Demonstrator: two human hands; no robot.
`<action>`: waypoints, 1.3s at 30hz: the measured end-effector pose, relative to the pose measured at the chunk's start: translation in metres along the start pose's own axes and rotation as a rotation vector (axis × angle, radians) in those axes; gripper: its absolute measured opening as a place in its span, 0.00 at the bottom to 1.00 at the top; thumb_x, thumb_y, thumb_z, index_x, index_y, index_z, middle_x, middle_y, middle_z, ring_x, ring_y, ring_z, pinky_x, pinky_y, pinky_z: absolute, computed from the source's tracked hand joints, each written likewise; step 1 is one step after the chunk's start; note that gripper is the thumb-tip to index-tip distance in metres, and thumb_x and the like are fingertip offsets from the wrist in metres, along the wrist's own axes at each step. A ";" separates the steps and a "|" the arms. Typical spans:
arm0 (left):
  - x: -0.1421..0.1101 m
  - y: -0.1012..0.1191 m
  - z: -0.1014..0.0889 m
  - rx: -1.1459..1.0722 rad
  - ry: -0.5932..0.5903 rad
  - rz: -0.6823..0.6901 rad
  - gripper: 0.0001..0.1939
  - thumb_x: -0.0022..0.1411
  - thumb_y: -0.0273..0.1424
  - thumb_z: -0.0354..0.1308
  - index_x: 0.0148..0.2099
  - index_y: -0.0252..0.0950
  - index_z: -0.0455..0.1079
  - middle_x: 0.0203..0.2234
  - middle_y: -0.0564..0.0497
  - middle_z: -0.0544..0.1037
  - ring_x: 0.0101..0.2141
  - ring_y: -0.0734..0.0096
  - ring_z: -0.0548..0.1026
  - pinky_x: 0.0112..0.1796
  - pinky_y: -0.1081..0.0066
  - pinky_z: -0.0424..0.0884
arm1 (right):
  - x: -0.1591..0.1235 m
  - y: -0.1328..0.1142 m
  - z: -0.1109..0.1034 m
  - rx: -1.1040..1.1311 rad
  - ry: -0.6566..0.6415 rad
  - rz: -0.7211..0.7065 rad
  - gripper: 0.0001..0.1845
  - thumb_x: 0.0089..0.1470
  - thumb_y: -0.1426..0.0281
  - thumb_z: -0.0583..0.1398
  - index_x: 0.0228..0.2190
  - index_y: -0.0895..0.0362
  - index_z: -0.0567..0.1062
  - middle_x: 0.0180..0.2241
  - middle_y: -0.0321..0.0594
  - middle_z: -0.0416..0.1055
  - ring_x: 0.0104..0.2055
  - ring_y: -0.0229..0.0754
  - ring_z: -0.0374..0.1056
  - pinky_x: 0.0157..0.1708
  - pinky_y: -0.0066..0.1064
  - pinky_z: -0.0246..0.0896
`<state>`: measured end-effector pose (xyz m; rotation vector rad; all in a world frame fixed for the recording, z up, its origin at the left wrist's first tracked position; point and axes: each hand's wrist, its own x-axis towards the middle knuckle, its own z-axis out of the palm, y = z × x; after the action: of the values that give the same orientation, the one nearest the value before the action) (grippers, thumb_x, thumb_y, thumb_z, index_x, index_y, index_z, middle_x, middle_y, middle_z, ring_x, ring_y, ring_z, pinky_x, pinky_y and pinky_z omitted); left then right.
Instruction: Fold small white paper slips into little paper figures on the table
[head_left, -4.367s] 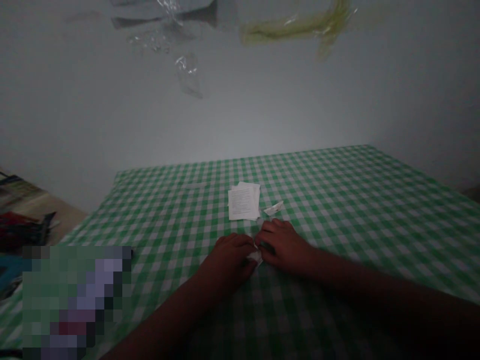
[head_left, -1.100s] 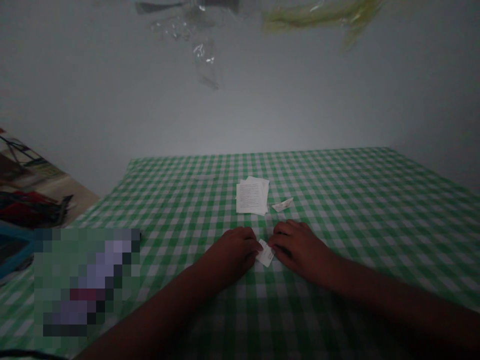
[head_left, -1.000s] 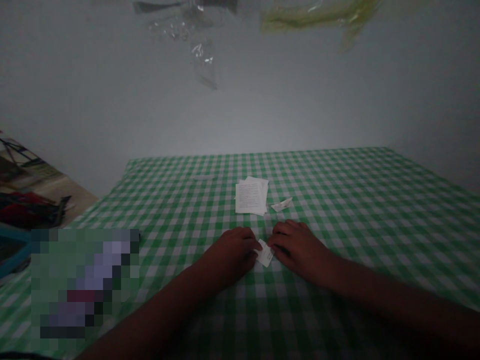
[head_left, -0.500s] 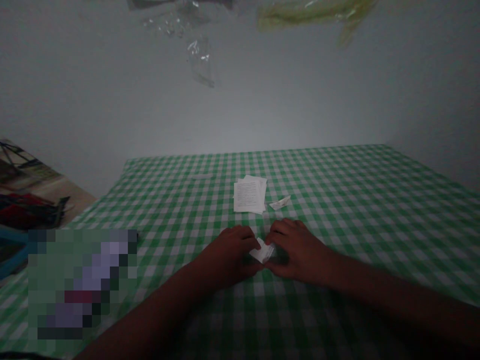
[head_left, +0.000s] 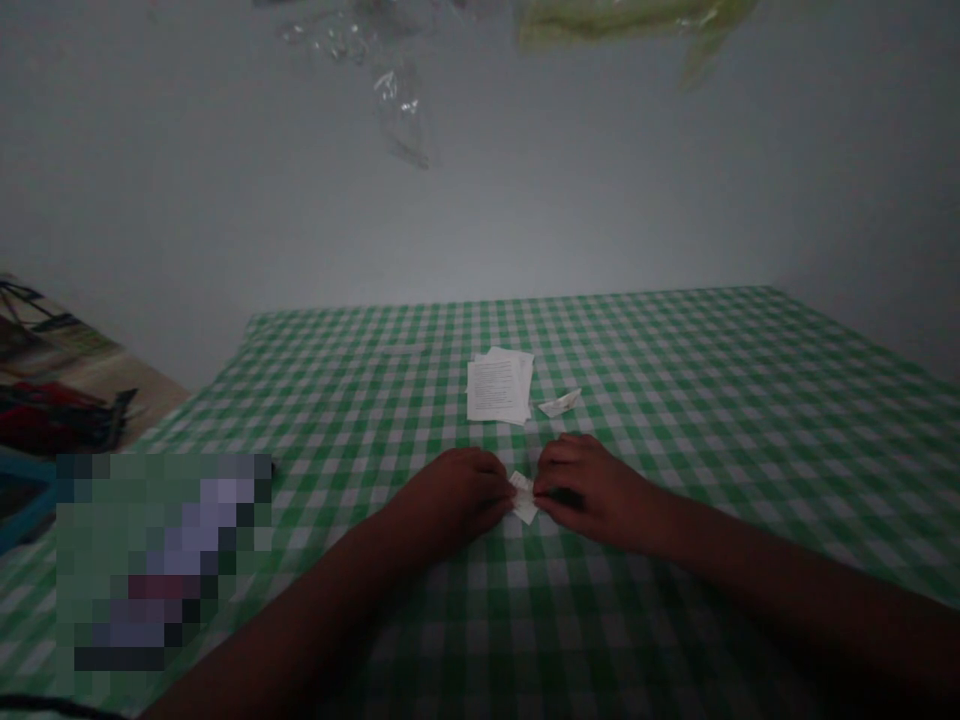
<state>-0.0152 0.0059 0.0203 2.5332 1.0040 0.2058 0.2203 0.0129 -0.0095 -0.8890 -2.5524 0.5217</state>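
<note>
A small folded piece of white paper (head_left: 523, 500) is held between my two hands, just above or on the checked cloth. My left hand (head_left: 469, 492) pinches its left edge with the fingers closed. From the other side, my right hand (head_left: 589, 492) pinches the right edge between thumb and fingertips. Beyond the hands lies a stack of printed paper sheets (head_left: 496, 388), slightly fanned. Right of the stack rests a folded paper shape, boat-like in outline (head_left: 561, 402).
A green-and-white checked tablecloth (head_left: 337, 400) covers the table, which meets a pale wall (head_left: 480, 220). A thin whitish strip (head_left: 403, 349) lies far left of the stack. A pixelated patch (head_left: 172, 560) hides something at the left. Clear plastic (head_left: 401, 105) hangs on the wall.
My fingers have shifted to opposite side edges of the folded paper, with thumbs drawn apart, so more of it shows between them. The stack and the boat-like shape stay put.
</note>
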 end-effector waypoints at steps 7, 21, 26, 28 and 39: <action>0.001 0.001 0.001 0.074 0.003 -0.011 0.07 0.65 0.27 0.55 0.39 0.36 0.75 0.36 0.50 0.77 0.39 0.67 0.74 0.45 0.65 0.66 | -0.002 -0.001 0.004 -0.070 -0.007 -0.083 0.11 0.61 0.67 0.58 0.44 0.54 0.75 0.40 0.41 0.71 0.44 0.45 0.64 0.46 0.41 0.55; 0.001 -0.003 0.009 -0.011 0.057 -0.098 0.07 0.65 0.31 0.56 0.38 0.37 0.74 0.38 0.49 0.73 0.42 0.65 0.68 0.45 0.64 0.64 | 0.001 -0.005 0.004 -0.013 0.007 -0.044 0.09 0.63 0.68 0.56 0.37 0.56 0.76 0.35 0.40 0.72 0.40 0.42 0.65 0.47 0.39 0.58; 0.000 -0.005 0.015 -0.023 0.128 -0.166 0.05 0.65 0.30 0.57 0.37 0.36 0.74 0.39 0.48 0.71 0.42 0.64 0.67 0.46 0.61 0.64 | 0.004 -0.003 -0.001 0.035 0.005 0.029 0.09 0.63 0.69 0.56 0.34 0.57 0.76 0.32 0.40 0.71 0.37 0.42 0.65 0.44 0.38 0.58; -0.001 -0.003 0.018 -0.010 0.160 -0.203 0.05 0.64 0.30 0.58 0.37 0.36 0.74 0.41 0.48 0.71 0.43 0.63 0.67 0.47 0.60 0.64 | 0.004 -0.003 0.000 0.037 0.017 0.055 0.10 0.63 0.68 0.56 0.33 0.57 0.76 0.32 0.40 0.71 0.37 0.42 0.64 0.42 0.37 0.58; 0.002 0.000 0.029 0.043 0.251 -0.336 0.08 0.63 0.33 0.59 0.33 0.36 0.74 0.47 0.47 0.68 0.50 0.56 0.64 0.51 0.52 0.63 | 0.005 -0.011 0.016 -0.042 0.111 0.234 0.12 0.61 0.68 0.57 0.27 0.57 0.73 0.29 0.38 0.67 0.36 0.42 0.62 0.39 0.37 0.57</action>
<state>-0.0057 -0.0022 -0.0055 2.3677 1.5258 0.4139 0.2038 0.0048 -0.0174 -1.2056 -2.3815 0.4730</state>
